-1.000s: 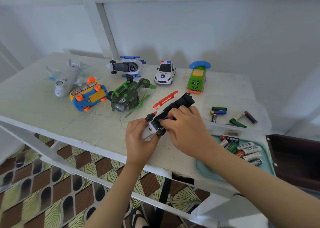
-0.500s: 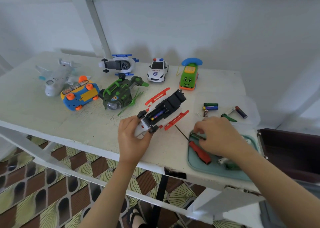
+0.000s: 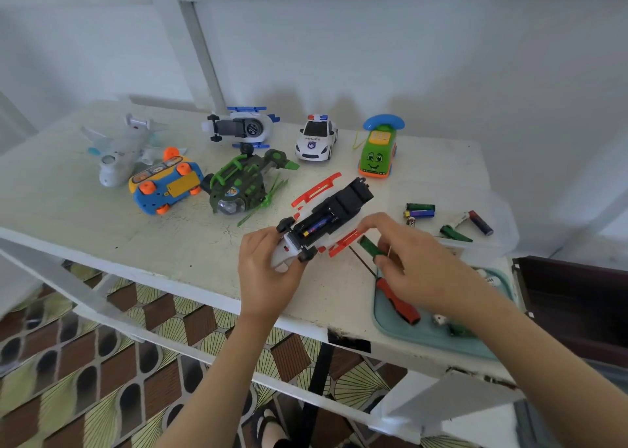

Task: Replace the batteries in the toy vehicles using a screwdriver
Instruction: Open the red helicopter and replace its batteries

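A black, white and red toy helicopter [image 3: 334, 209] lies upside down on the white table, its battery bay open with a battery showing inside. My left hand [image 3: 268, 270] grips its white nose end. My right hand [image 3: 418, 264] hovers just right of the toy, pinching a green battery [image 3: 371, 246] between thumb and fingers. The red-handled screwdriver [image 3: 396, 298] lies on the teal tray [image 3: 424, 337], its shaft pointing toward the toy.
Other toys stand behind: a grey plane [image 3: 119, 151], blue-orange car [image 3: 164, 184], green helicopter [image 3: 244, 185], blue-white helicopter [image 3: 241, 128], police car [image 3: 316, 138], green phone car [image 3: 378, 151]. Loose batteries [image 3: 420, 211] lie in a clear lid at right. A dark box [image 3: 574, 304] sits far right.
My right hand left the toy, reached to the tray, and has come back toward the toy holding a green battery. My left hand has kept its hold on the helicopter.
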Demonstrator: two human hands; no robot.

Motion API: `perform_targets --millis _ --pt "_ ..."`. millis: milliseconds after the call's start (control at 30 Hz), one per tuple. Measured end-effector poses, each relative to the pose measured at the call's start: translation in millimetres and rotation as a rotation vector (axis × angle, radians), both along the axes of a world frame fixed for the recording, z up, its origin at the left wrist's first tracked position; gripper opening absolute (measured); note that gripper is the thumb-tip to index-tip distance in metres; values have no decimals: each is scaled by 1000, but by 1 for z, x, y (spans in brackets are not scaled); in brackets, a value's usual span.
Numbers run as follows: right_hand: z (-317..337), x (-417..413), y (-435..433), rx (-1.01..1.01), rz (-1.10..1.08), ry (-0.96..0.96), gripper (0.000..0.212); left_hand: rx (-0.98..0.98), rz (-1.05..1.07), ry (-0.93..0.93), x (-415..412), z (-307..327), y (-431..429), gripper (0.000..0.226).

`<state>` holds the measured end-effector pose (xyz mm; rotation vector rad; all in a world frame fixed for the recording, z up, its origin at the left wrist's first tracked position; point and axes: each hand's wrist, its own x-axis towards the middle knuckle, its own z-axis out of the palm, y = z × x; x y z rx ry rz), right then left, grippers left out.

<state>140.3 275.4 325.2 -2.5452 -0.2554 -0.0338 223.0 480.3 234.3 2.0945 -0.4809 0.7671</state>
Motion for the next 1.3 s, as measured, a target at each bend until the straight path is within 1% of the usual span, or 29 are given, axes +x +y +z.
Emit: perform_targets --millis 67,267,400,467,533,633,700,833,867,933,1033,1100,1233,1300 --pt "4 2 7 42 41 -62 34 2 1 9 0 0 0 41" --pt "11 20 21 150 51 -237 25 -1 -3 4 -1 2 0 39" --pt "12 34 29 155 42 -327 36 0 -12 1 -1 3 0 41" --pt "14 39 32 149 32 -316 37 4 -14 -2 -1 3 0 41" --pt "17 43 34 135 15 -299 30 4 -14 -1 -1 3 1 41" --pt "14 48 35 105 19 -351 14 -1 -9 6 -1 3 0 40" --pt "9 51 35 65 42 -388 11 -4 -10 6 -1 3 0 42" --pt "0 54 39 -114 138 -443 14 -6 -17 6 -2 5 -1 44" --pt "-1 54 42 -124 144 -455 16 -7 -17 6 -2 5 -1 44" --pt "0 54 48 -76 127 -467 18 -8 -18 3 -1 5 -1 41" --pt "-2 57 52 -2 128 -500 9 -4 -17 -3 -1 4 0 38" --pt "-6 59 51 10 158 -493 10 -3 -18 -13 -2 4 0 38" --pt "-8 60 48 -136 273 -492 19 4 -19 -11 -1 4 0 36" --pt "-8 60 46 -179 288 -509 25 5 -19 -5 0 3 1 37"
